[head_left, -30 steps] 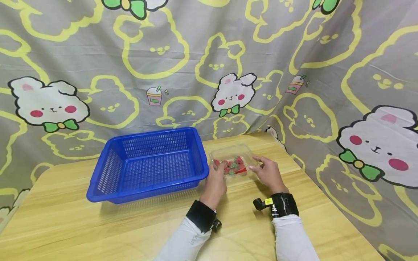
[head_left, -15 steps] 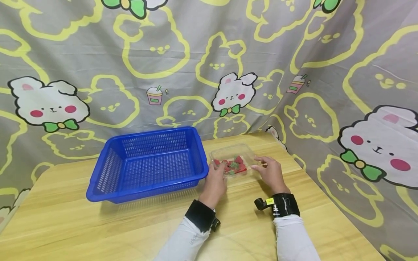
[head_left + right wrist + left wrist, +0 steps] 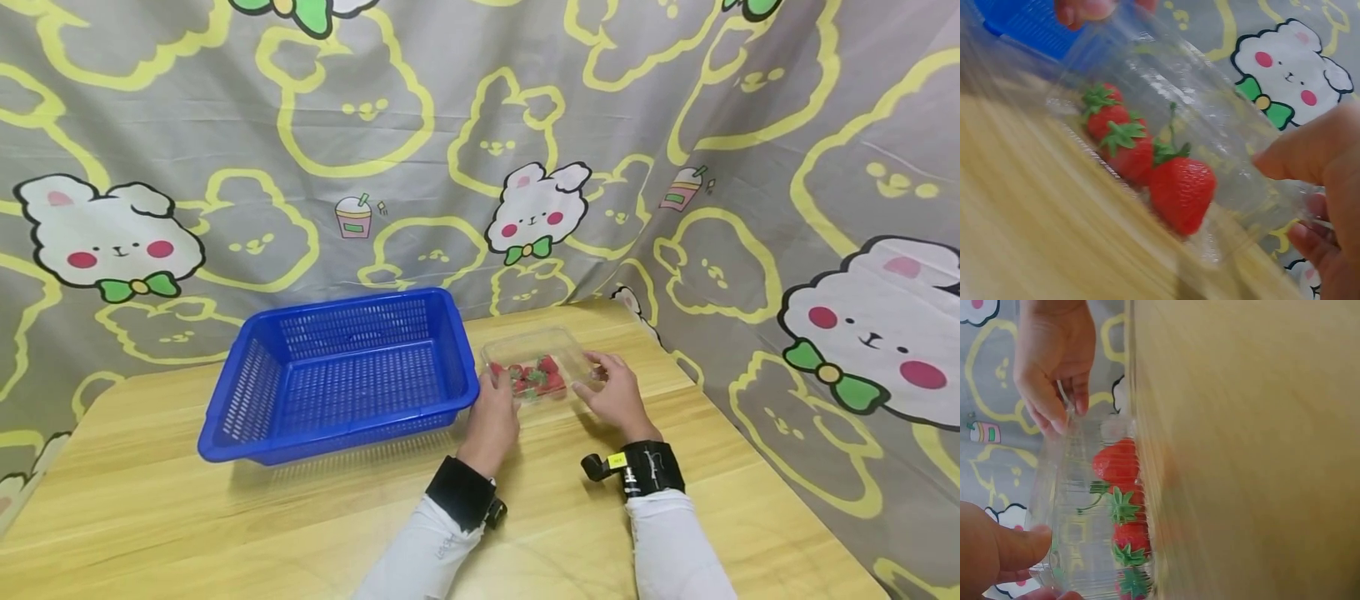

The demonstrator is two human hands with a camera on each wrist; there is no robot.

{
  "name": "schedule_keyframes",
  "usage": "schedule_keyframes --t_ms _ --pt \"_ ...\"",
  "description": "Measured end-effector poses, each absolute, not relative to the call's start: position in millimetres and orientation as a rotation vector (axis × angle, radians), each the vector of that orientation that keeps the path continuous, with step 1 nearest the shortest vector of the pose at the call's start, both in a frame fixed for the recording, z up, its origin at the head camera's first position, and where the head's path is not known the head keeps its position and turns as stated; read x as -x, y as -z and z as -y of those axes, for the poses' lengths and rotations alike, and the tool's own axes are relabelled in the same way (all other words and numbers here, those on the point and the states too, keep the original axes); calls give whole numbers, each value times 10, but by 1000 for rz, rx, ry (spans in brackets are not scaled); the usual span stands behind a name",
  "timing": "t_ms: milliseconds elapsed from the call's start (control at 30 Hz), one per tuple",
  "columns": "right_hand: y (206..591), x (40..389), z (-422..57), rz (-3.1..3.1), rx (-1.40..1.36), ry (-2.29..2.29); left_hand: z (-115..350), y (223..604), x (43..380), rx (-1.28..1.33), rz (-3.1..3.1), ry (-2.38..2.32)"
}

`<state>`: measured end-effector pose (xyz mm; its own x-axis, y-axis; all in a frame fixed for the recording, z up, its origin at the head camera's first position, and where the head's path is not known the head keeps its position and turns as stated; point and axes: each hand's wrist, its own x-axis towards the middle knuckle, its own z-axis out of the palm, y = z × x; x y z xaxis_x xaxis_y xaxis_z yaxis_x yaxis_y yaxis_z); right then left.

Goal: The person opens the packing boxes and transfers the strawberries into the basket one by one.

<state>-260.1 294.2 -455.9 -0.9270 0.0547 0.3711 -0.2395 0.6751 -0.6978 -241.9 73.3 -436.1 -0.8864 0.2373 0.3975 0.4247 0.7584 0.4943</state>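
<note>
A clear plastic box (image 3: 525, 346) holding several red strawberries (image 3: 547, 367) with green leaves sits on the wooden table. At its left end, my left hand (image 3: 492, 425) pinches the rim between thumb and fingers. My right hand (image 3: 618, 398) grips the opposite end, its thumb on the near side and fingers beyond the rim. Through the ribbed wall in the left wrist view, a strawberry (image 3: 1117, 464) lies close to the right hand's end. The right wrist view has the right thumb (image 3: 1285, 153) against the clear plastic. Part of the left fingers is hidden behind the box.
A blue perforated basket (image 3: 360, 375) stands left of the box, its right rim close to my left hand. A patterned curtain (image 3: 427, 108) hangs behind and to the right of the wooden table (image 3: 360, 533).
The right hand's fingers, a little looser around the box's end half a second ago, have come back against it. The left hand has stayed on its rim.
</note>
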Motion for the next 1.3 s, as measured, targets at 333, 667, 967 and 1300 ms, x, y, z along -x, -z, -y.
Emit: schedule_keyframes --t_ms 333,667,967,1300 --pt "4626 2604 -2855 2469 -194 -1261 -702 4364 2417 577 2652 865" --pt "4561 2572 -2839 2566 -182 -1137 -664 4355 2452 668 2623 836" --pt "4532 2594 -2802 2599 -189 -1078 -637 4336 2448 658 2617 796" --pt "4599 2636 -2783 2463 -187 -921 -604 4331 2428 659 2598 810"
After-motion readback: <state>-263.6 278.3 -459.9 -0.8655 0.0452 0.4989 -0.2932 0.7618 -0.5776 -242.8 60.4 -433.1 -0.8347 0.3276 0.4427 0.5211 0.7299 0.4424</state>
